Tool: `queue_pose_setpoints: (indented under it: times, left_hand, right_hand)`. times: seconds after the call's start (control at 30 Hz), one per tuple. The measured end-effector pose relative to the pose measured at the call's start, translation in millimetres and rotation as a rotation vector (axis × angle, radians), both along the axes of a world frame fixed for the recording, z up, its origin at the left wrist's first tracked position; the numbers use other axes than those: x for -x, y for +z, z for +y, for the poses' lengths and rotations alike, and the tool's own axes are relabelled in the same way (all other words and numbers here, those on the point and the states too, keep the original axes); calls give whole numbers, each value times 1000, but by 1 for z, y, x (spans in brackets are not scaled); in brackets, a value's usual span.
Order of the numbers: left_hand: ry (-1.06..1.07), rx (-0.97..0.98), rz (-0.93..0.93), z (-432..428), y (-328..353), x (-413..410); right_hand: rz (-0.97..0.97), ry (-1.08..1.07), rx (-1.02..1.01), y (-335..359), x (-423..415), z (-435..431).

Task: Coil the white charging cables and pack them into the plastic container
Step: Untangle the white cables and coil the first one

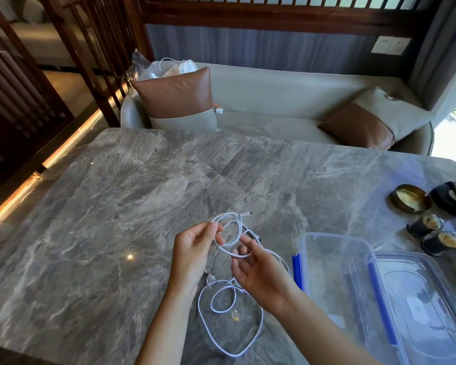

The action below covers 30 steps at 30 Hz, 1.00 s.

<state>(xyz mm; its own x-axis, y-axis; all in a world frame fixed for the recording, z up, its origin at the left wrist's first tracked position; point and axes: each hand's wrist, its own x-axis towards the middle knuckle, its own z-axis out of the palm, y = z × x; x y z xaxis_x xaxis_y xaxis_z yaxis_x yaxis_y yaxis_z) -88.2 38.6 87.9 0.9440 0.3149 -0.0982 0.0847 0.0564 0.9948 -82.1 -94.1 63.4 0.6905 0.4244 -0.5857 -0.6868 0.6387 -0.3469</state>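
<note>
The lid (427,306) is cut off by the right and bottom edges, and the near end of the plastic container (334,272) is covered by the right forearm (327,335). The stretch between the coil (239,229) and the loose loops (232,355) on the desk (116,206) is hidden by the right hand (261,275), so one cable or two cannot be told. The bag (145,69) is half hidden behind a cushion (177,96).

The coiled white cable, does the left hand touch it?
Touching. The head view shows the left hand pinching the coiled white cable at its rim.
</note>
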Motion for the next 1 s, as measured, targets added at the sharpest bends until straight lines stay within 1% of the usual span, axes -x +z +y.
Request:
queue_pose_setpoints:
  times: [0.07, 0.17, 0.27, 0.37, 0.47, 0.6, 0.67, 0.73, 0.8, 0.87, 0.9, 1.0]
  left_hand:
    - [-79, -44, 30, 6, -1, 1]
    - [-219, -83, 66, 16, 0, 2]
    - [-390, -171, 78, 25, 4, 1]
    - [-585, -301, 113, 32, 7, -2]
    - [-722, -368, 166, 35, 7, -3]
    - [-952, -442, 250, 32, 6, -5]
    - [-979, -454, 278, 30, 5, -8]
    - [-897, -448, 244, 28, 4, -10]
    - [-684, -321, 175, 26, 2, -11]
    - [-434, -92, 152, 25, -3, -9]
    - [-354, 50, 164, 24, -6, -7]
    - [-279, 462, 172, 11, -16, -1]
  right_hand:
    - [-149, 74, 156, 1, -3, -3]
    - [-329, 236, 287, 6, -9, -14]
    - [-441, 424, 353, 11, -16, -29]
    - [-489, 570, 332, 14, -25, -42]
    - [-562, 752, 347, 18, -30, -50]
    - [-813, 983, 558, 21, -34, -44]
    - [-856, 1051, 591, 20, -37, -40]
    - [-835, 1003, 598, 22, -39, -37]
    - [-789, 851, 586, 21, -40, -36]
    - [-733, 671, 588, 18, -40, -33]
    - [-703, 591, 589, 15, -40, -32]
    - [-619, 442, 538, 8, -39, -27]
